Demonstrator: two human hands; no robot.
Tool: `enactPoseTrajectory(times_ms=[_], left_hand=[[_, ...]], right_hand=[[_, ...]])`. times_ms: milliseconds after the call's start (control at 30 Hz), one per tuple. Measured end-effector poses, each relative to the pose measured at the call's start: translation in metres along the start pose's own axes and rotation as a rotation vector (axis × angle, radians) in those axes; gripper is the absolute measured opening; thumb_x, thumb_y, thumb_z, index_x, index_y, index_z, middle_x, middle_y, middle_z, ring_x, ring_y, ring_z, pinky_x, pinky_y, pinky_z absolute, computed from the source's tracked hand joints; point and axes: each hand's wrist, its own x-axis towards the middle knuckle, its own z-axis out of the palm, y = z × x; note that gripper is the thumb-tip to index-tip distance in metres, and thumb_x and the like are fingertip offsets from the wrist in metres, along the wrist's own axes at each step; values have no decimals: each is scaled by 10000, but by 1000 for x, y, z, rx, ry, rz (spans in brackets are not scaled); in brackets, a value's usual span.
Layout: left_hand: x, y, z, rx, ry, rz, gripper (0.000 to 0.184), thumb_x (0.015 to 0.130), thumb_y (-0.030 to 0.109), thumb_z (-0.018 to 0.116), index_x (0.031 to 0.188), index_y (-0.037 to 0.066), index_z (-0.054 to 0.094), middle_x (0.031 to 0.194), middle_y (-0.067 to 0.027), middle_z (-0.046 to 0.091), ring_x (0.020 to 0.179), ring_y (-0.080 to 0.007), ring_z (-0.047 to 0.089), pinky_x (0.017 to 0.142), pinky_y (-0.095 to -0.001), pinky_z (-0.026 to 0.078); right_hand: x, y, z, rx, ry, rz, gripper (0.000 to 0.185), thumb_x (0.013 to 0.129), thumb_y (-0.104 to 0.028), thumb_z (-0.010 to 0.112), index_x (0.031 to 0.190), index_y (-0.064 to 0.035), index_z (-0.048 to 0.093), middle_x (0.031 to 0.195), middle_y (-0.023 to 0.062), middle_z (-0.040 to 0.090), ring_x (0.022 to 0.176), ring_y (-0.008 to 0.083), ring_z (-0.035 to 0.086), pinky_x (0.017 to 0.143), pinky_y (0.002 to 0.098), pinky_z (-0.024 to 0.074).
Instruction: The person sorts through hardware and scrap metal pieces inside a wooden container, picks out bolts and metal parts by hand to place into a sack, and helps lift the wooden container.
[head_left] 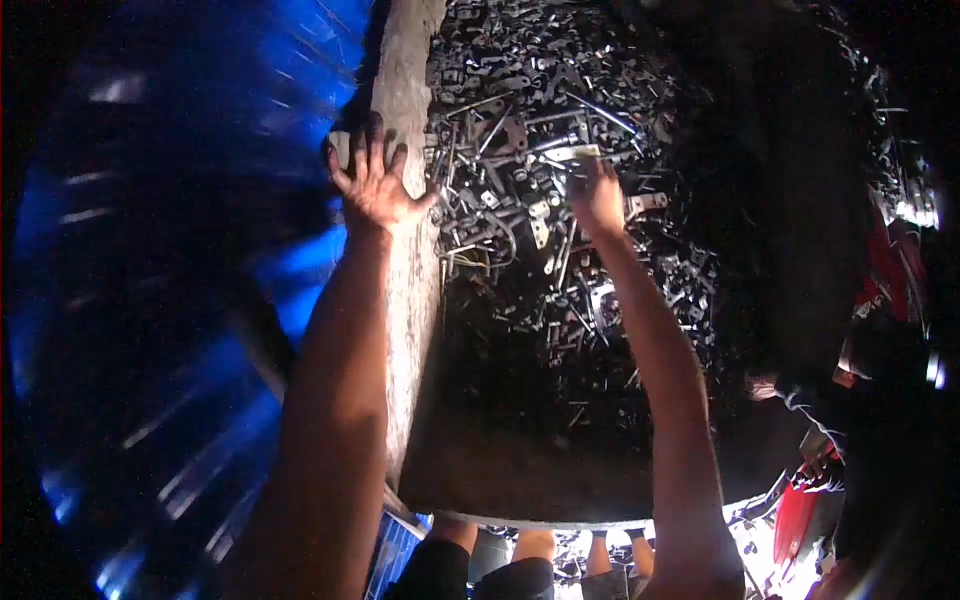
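Note:
My left hand [378,187] lies on the pale, worn edge beam [410,290], its fingers spread and nothing held. A whitish block [340,149] shows beside its fingertips. My right hand [598,198] reaches over a dark surface strewn with small metal parts [490,215]. Its fingers are bent down among the parts, close to a light flat strip [571,153]; whether they hold anything is hidden. A pale plate with holes [540,225] lies to the left of that hand, and a holed bracket [648,202] to its right.
Blue sheeting [310,270] hangs along the left side. Legs of people [535,545] show beyond the surface's near edge. Red objects [793,520] stand at the lower right. Long thin rods [600,112] lie at the far part of the heap.

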Motion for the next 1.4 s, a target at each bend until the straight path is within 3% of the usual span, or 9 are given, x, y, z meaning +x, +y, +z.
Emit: enactPoseTrajectory(times_ms=[133, 300, 500, 733, 800, 900, 1000, 1267, 1400], left_hand=[[8, 6, -13, 41, -144, -67, 704, 530, 632, 642, 1048, 156, 617, 1367, -76, 360, 1284, -275, 266, 1025, -598, 75], [8, 2, -4, 20, -186, -109, 738, 510, 656, 631, 1051, 153, 619, 1399, -87, 320, 1303, -280, 238, 1025, -603, 52], [3, 0, 0, 5, -179, -138, 722, 528, 695, 589, 990, 143, 644, 1430, -89, 286, 1285, -296, 261, 1019, -606, 56], [6, 2, -4, 144, -261, -115, 736, 547, 746, 553, 981, 162, 656, 1410, -48, 293, 1189, -260, 341, 1022, -593, 74], [2, 2, 3, 134, -180, -107, 745, 543, 755, 548, 975, 158, 658, 1411, -43, 294, 1175, -257, 356, 1021, -596, 69], [3, 3, 2, 205, -237, -105, 740, 552, 752, 546, 980, 159, 659, 1410, -48, 297, 1194, -260, 340, 1022, -594, 66], [4, 4, -1, 213, -254, -105, 729, 568, 741, 548, 984, 154, 662, 1413, -59, 296, 1227, -264, 309, 1022, -597, 64], [2, 8, -11, 310, -372, -113, 723, 627, 746, 499, 1076, 193, 620, 1426, -48, 289, 1261, -272, 281, 1027, -603, 38], [-2, 2, 2, -12, 123, 31, 773, 510, 634, 645, 1014, 50, 611, 1284, -158, 442, 1152, -366, 395, 993, -625, 166]], right_hand=[[127, 18, 36, -442, -205, -69, 723, 783, -425, 599, 1379, -167, 282, 1420, 190, 241, 1305, 325, 273, 1002, 509, 317], [160, 35, 72, -743, -271, -135, 718, 727, -641, 559, 1296, -227, 419, 1362, 168, 338, 1266, 350, 318, 975, 618, 252], [162, 53, 67, -818, -311, -576, 479, 799, -396, 619, 1204, -169, 501, 1207, 177, 452, 1058, 377, 486, 840, 464, 458], [120, 29, 27, -599, -353, -572, 283, 828, -104, 494, 1107, -55, 493, 1135, 197, 489, 949, 366, 574, 778, 430, 503], [123, 54, 48, -543, -374, -788, 354, 824, -97, 492, 1174, -65, 450, 1137, 228, 504, 945, 390, 576, 758, 455, 500], [109, 51, 75, -550, -393, -417, 390, 835, -140, 488, 1221, -90, 458, 1158, 231, 518, 920, 394, 593, 761, 455, 510], [112, 33, 66, -821, -506, -474, 363, 840, -151, 482, 1197, -88, 484, 1085, 231, 567, 917, 349, 613, 750, 449, 519], [102, 14, 38, -907, -608, -372, 208, 767, -116, 553, 922, -24, 656, 962, 191, 642, 871, 328, 645, 738, 440, 530], [63, 16, -31, -834, -578, -158, 341, 749, -341, 613, 905, -38, 635, 949, 193, 629, 902, 348, 612, 759, 467, 493]])
